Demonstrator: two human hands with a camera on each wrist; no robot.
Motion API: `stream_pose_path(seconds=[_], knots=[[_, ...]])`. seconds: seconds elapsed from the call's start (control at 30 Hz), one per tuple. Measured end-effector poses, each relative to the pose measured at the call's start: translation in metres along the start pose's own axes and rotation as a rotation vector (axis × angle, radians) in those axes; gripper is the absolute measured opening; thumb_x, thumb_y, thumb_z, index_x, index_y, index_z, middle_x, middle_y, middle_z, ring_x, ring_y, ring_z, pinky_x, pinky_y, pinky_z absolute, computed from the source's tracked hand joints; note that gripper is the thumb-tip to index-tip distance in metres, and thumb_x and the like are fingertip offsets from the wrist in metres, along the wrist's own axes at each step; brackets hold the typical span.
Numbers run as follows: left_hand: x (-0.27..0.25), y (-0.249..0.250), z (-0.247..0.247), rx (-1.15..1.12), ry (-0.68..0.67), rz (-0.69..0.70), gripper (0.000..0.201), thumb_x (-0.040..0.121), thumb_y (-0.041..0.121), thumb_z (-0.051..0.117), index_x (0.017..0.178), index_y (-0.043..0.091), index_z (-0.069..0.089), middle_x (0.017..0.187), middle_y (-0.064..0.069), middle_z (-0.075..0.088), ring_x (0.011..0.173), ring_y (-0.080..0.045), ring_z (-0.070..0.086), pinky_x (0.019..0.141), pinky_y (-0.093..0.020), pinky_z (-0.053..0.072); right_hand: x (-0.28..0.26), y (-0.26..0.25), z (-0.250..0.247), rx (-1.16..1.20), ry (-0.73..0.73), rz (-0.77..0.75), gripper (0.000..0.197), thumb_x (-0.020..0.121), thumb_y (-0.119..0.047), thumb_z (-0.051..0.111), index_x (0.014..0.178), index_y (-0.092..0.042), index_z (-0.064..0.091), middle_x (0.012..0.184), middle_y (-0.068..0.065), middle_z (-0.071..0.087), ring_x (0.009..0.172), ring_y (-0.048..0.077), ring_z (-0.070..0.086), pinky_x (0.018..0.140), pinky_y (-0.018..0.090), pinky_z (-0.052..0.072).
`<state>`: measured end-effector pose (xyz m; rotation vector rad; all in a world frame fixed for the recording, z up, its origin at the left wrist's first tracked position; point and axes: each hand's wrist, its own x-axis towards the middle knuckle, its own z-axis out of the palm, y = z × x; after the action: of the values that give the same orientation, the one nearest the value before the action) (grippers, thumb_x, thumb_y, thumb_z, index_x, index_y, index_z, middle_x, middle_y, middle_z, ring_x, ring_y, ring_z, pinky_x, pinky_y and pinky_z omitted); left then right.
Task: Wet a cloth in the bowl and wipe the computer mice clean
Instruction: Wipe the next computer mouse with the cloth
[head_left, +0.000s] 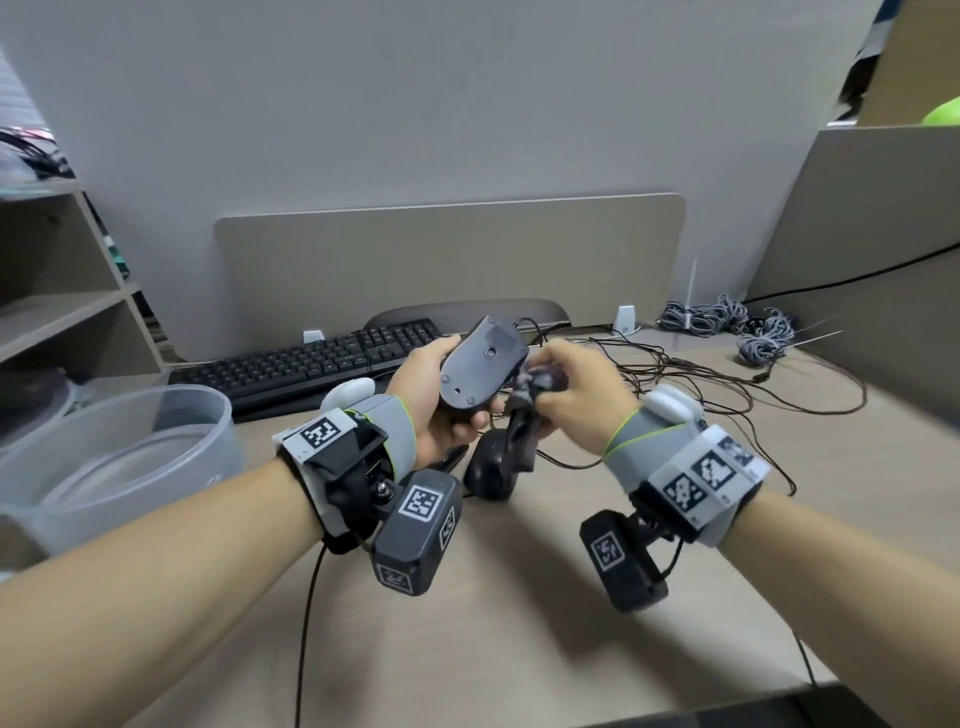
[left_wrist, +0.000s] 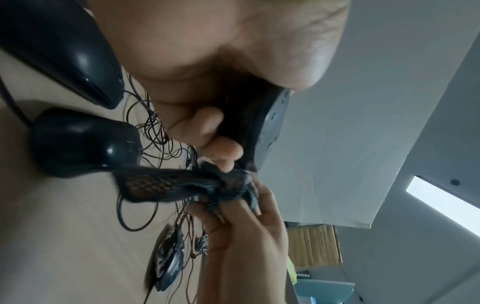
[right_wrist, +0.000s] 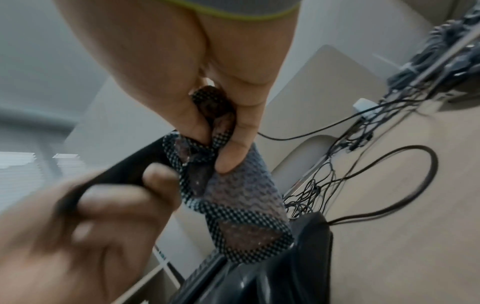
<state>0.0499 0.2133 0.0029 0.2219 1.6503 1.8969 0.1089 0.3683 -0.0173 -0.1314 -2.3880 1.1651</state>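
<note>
The left hand (head_left: 441, 410) has its grip wrapped round a wired computer mouse (head_left: 480, 364), held up off the tabletop (head_left: 519, 597) with its grey underside turned toward the head camera. Just to the right of that grip, the right hand (head_left: 576, 400) pinches a bunched mesh-patterned cloth (head_left: 530, 395) between thumb and fingers, the wad touching the mouse's edge while a loose tail of cloth hangs below both grips. Directly beneath the hanging tail a second black mouse (head_left: 491, 470) rests on the tabletop, and the left wrist view shows a third black mouse (left_wrist: 64, 51) beside it and a patterned mouse (left_wrist: 170, 265) farther off among tangled cables (head_left: 675, 374). Well to the left of the left grip stands the clear plastic bowl (head_left: 114, 457); whether it holds water cannot be told. Judging by this, the wetting step looks done and wiping is under way on one mouse, at its underside edge. Nothing shows whether the mice on the tabletop have been wiped, so at least part of the task probably remains.
</note>
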Motion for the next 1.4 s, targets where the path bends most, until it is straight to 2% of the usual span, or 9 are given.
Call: stream_pose_path(seconds=[0.17,0.37,0.6,0.67,0.77,0.87,1.03,1.2,1.4], knots=[[-0.001,-0.005,0.0,0.036,-0.032,-0.026,0.043,0.096,0.047,0.036,0.099,0.014,0.064,0.067,-0.017,0.06,0.038,-0.019,0.044,0.038,-0.015,0.026,0.018,-0.003,-0.014,0.239,0.106,0.134,0.035,0.064,0.009,0.051,0.069,-0.025,0.056,0.078,0.009,0.062,0.081,0.039,0.065,0.067,0.057,0.056],[0.005,-0.005,0.006,0.071,-0.003,-0.014,0.047,0.096,0.049,0.038,0.096,0.011,0.065,0.067,-0.017,0.062,0.039,-0.021,0.048,0.036,-0.016,0.031,-0.004,0.005,0.002,0.26,-0.088,0.193,0.03,0.074,0.013,0.052,0.075,-0.016,0.048,0.079,0.014,0.057,0.07,0.041,0.064,0.06,0.057,0.056],[0.024,-0.016,0.032,0.374,0.084,0.056,0.046,0.096,0.046,0.047,0.099,0.003,0.062,0.079,-0.018,0.065,0.054,-0.029,0.062,0.042,-0.026,0.05,-0.013,0.021,-0.044,0.275,-0.029,0.242,0.025,0.076,0.019,0.047,0.089,-0.001,0.052,0.081,0.017,0.055,0.055,0.029,0.061,0.037,0.029,0.052],[0.03,-0.02,0.042,0.558,0.092,0.095,0.047,0.093,0.046,0.052,0.092,0.001,0.064,0.078,-0.021,0.067,0.059,-0.033,0.067,0.051,-0.036,0.058,-0.015,0.026,-0.057,0.24,0.018,0.225,0.026,0.076,0.018,0.048,0.089,-0.004,0.053,0.084,0.018,0.056,0.056,0.031,0.061,0.038,0.032,0.054],[0.042,-0.03,0.058,1.128,0.176,0.222,0.055,0.086,0.064,0.048,0.075,0.012,0.063,0.066,-0.013,0.072,0.047,-0.026,0.067,0.063,-0.034,0.058,-0.015,0.038,-0.077,0.168,0.087,0.217,0.028,0.073,0.013,0.051,0.083,-0.012,0.056,0.087,0.021,0.062,0.062,0.038,0.066,0.046,0.042,0.057],[0.061,-0.042,0.068,1.545,0.254,0.301,0.075,0.061,0.085,0.038,0.065,0.014,0.06,0.06,-0.005,0.068,0.053,-0.025,0.065,0.066,-0.035,0.058,-0.017,0.045,-0.094,0.076,0.141,0.203,0.031,0.067,0.006,0.053,0.073,-0.025,0.055,0.086,0.018,0.066,0.067,0.038,0.067,0.053,0.051,0.057],[0.079,-0.053,0.096,1.865,0.166,0.239,0.062,0.068,0.077,0.051,0.067,0.016,0.053,0.067,0.0,0.057,0.066,-0.023,0.058,0.061,-0.027,0.042,-0.032,0.061,-0.132,0.046,0.213,0.232,0.032,0.068,0.008,0.05,0.073,-0.023,0.054,0.076,0.008,0.06,0.066,0.037,0.066,0.054,0.052,0.057],[0.086,-0.06,0.112,1.957,0.135,0.173,0.065,0.074,0.08,0.048,0.065,0.016,0.051,0.063,0.001,0.052,0.065,-0.022,0.055,0.06,-0.025,0.039,-0.04,0.082,-0.157,0.005,0.253,0.238,0.034,0.065,0.006,0.049,0.069,-0.027,0.053,0.077,0.011,0.06,0.062,0.036,0.065,0.051,0.047,0.057],[0.103,-0.065,0.153,1.722,0.147,0.364,0.072,0.066,0.083,0.045,0.077,0.014,0.06,0.079,-0.007,0.068,0.07,-0.027,0.063,0.071,-0.034,0.054,-0.044,0.093,-0.179,0.046,0.29,0.224,0.03,0.072,0.016,0.047,0.082,-0.012,0.054,0.075,0.01,0.055,0.051,0.031,0.059,0.036,0.035,0.053]])
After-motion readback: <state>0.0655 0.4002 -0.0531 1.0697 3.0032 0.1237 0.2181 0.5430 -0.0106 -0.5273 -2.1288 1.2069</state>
